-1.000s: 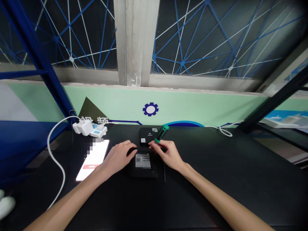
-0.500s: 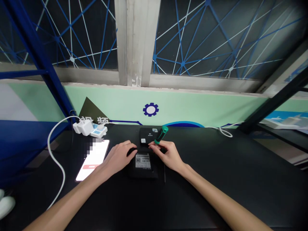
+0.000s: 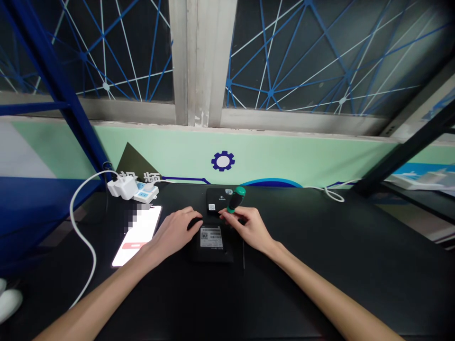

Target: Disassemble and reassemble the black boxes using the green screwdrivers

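A flat black device point(image 3: 213, 255) with a white printed label point(image 3: 211, 237) lies on the black table between my hands. My left hand point(image 3: 179, 228) is curled at its upper left corner, thumb and fingers bent around the edge. In my right hand point(image 3: 250, 228) a screwdriver point(image 3: 236, 200) with a green and black handle is pinched, standing nearly upright at the device's upper right corner. The fingers hide its tip. Just behind sits a second black case point(image 3: 216, 195) with a small white sticker and a logo.
A thin metal rod point(image 3: 243, 255) lies right of the device. To the left are a lit phone point(image 3: 140, 237), a white power strip point(image 3: 145, 193) with a plug point(image 3: 122, 187), and a looping white cable point(image 3: 93, 251). Another white cable point(image 3: 332, 193) lies along the wall.
The screwdriver handle has tipped slightly left and looks more upright. My left hand and the device have stayed in place.
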The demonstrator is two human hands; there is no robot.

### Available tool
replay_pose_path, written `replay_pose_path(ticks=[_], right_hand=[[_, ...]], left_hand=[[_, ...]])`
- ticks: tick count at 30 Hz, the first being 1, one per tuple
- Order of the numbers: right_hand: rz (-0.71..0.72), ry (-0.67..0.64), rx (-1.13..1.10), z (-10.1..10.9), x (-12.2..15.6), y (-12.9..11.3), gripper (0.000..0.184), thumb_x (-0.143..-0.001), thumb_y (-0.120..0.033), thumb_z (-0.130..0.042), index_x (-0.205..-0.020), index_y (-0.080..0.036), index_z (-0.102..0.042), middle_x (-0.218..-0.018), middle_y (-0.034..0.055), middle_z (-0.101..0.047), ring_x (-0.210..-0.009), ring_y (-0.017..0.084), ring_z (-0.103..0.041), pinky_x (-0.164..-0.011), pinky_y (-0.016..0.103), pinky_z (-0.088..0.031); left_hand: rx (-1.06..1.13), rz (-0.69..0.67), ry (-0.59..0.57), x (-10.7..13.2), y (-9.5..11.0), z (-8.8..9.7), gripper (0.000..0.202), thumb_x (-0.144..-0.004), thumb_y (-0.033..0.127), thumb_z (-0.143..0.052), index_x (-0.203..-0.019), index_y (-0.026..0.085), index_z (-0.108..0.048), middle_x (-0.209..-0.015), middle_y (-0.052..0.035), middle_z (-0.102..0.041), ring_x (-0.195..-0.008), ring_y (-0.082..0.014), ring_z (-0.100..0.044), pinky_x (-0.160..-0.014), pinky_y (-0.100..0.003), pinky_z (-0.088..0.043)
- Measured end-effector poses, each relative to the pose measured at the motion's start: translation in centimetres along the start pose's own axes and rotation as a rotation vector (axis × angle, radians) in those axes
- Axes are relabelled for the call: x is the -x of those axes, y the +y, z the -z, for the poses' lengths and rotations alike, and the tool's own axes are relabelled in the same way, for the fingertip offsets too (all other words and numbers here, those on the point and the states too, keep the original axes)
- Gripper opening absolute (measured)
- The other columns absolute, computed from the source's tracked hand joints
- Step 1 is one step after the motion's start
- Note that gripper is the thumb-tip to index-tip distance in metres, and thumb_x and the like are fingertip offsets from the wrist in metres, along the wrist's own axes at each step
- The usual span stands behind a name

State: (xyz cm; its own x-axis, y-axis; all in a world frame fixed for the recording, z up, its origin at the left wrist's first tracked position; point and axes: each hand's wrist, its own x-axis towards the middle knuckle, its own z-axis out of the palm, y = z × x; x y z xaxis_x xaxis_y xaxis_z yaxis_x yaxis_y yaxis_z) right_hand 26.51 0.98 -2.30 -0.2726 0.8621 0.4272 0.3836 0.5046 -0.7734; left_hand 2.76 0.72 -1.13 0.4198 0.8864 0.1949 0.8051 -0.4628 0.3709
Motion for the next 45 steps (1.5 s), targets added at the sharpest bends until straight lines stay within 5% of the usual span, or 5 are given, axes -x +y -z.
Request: replay_pose_path(ticks=[9,14,24,33,45], right_hand=[[-0.092,0.002,-0.184,-0.56,-0.01,0.20,0.040,-0.088,-0.053,-0.066,-0.079,-0.015,-0.073,-0.070,0.0070,-0.075,-0.061,0.019,-0.072,-0.058,0.028,-0.061],[-0.089,-0.015,-0.221,-0.40,0.06,-0.02,0.040,-0.088,-0.053,-0.066,-0.089,-0.014,-0.073,-0.079,0.0094,-0.076,-0.067,0.020,-0.073,-0.063,0.030,-0.063],[-0.005,-0.016,-0.050,-0.12,-0.02,0.33,0.031,-0.091,-0.046,-0.064,-0.080,-0.019,-0.075,-0.083,0.0082,-0.079,-0.078,0.026,-0.076,-0.069,0.034,-0.060],[-0.019,0.085,-0.058,-0.47,0.02,0.89,0.033,-0.083,-0.045,-0.074,-0.067,-0.017,-0.069,-0.067,0.0054,-0.075,-0.063,0.021,-0.071,-0.060,0.028,-0.056],[0.030,0.003,-0.031,-0.03,0.08,0.58,0.025,-0.092,-0.038,-0.065,-0.079,-0.017,-0.073,-0.078,0.0079,-0.078,-0.066,0.020,-0.073,-0.061,0.029,-0.057]], left_hand=[[-0.002,0.006,-0.014,-0.09,-0.04,-0.10,0.029,-0.098,0.035,-0.047,-0.109,0.026,-0.071,-0.102,-0.0030,-0.071,-0.076,-0.0173,-0.067,-0.066,-0.028,-0.048],[-0.003,0.002,-0.004,-0.06,-0.07,-0.11,0.028,-0.098,0.035,-0.047,-0.109,0.025,-0.071,-0.101,-0.0022,-0.070,-0.073,-0.0166,-0.066,-0.063,-0.027,-0.047],[0.016,0.004,-0.006,0.06,0.12,-0.07,0.027,-0.099,0.033,-0.046,-0.108,0.025,-0.070,-0.103,-0.0016,-0.070,-0.076,-0.0170,-0.067,-0.063,-0.026,-0.045],[0.017,0.006,-0.004,0.07,-0.03,-0.19,0.026,-0.099,0.034,-0.047,-0.108,0.026,-0.070,-0.103,-0.0003,-0.069,-0.077,-0.0164,-0.066,-0.062,-0.026,-0.045],[0.009,-0.003,0.010,-0.04,-0.39,-0.50,0.024,-0.099,0.034,-0.049,-0.108,0.027,-0.070,-0.101,0.0002,-0.069,-0.074,-0.0161,-0.066,-0.061,-0.026,-0.044]])
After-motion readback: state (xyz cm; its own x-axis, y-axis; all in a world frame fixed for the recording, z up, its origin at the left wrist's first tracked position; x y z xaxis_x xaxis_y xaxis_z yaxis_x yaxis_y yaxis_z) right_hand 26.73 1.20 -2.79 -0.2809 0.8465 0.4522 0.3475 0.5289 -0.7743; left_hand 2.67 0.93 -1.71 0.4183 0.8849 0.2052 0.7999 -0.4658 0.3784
